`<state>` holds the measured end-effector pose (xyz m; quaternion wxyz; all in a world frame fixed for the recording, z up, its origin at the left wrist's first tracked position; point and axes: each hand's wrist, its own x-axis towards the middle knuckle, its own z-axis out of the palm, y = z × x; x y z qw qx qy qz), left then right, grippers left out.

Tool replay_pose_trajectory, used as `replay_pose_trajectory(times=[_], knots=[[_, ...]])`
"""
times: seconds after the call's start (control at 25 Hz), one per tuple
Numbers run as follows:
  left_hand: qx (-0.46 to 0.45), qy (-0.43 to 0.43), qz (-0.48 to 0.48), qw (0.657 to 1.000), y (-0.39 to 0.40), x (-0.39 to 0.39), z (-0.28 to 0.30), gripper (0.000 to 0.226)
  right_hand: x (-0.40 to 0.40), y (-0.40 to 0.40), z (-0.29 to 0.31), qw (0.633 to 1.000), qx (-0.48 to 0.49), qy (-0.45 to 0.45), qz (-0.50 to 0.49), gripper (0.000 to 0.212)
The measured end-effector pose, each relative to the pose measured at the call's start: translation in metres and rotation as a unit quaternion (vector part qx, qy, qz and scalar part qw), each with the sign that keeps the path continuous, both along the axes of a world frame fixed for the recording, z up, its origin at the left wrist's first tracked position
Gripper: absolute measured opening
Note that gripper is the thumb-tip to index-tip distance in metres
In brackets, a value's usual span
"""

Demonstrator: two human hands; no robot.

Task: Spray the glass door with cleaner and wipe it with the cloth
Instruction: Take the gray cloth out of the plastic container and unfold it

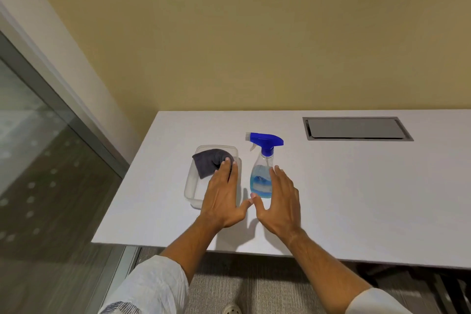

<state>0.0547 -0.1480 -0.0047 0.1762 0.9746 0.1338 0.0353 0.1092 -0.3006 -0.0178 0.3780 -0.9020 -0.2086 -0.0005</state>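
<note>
Hands spread flat in the head view: left hand (223, 196) reaches over the cloth (210, 162) in its clear tub (190, 187), right hand (280, 202) beside the spray bottle (262, 176) on the counter (356, 186), likely to take both. Glass door (38, 148) stands left.

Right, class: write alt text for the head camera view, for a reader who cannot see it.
Two open hands reach over a white table: the left hand above a clear tub holding a dark cloth, the right hand beside a blue-topped spray bottle. A glass door stands left.
</note>
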Motion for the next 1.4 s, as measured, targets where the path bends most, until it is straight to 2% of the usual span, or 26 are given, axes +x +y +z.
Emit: replay_pose_trajectory(times=[0.12, 0.52, 0.84, 1.04, 1.2, 1.4], knots=[[0.008, -0.001, 0.004, 1.0, 0.012, -0.021, 0.002, 0.098, -0.017, 0.01, 0.004, 0.999, -0.001, -0.023, 0.033, 0.083], [0.028, 0.026, 0.013, 0.999, 0.091, -0.045, 0.002, 0.107, -0.023, 0.077, 0.011, 0.996, -0.051, -0.03, 0.071, 0.077], [-0.037, 0.005, -0.031, 0.999, 0.165, -0.003, -0.009, 0.099, 0.009, 0.146, 0.002, 0.996, -0.093, 0.01, -0.003, 0.063], [-0.015, 0.013, -0.067, 0.998, 0.193, 0.039, -0.014, 0.071, 0.045, 0.167, 0.0, 0.987, -0.151, 0.047, -0.033, 0.036], [-0.017, 0.037, -0.094, 0.995, 0.195, 0.07, -0.021, 0.044, 0.069, 0.176, 0.003, 0.979, -0.186, 0.058, -0.055, 0.028], [-0.013, 0.074, -0.093, 0.993, 0.196, 0.091, -0.027, 0.022, 0.086, 0.183, -0.002, 0.969, -0.227, 0.083, -0.058, 0.017]])
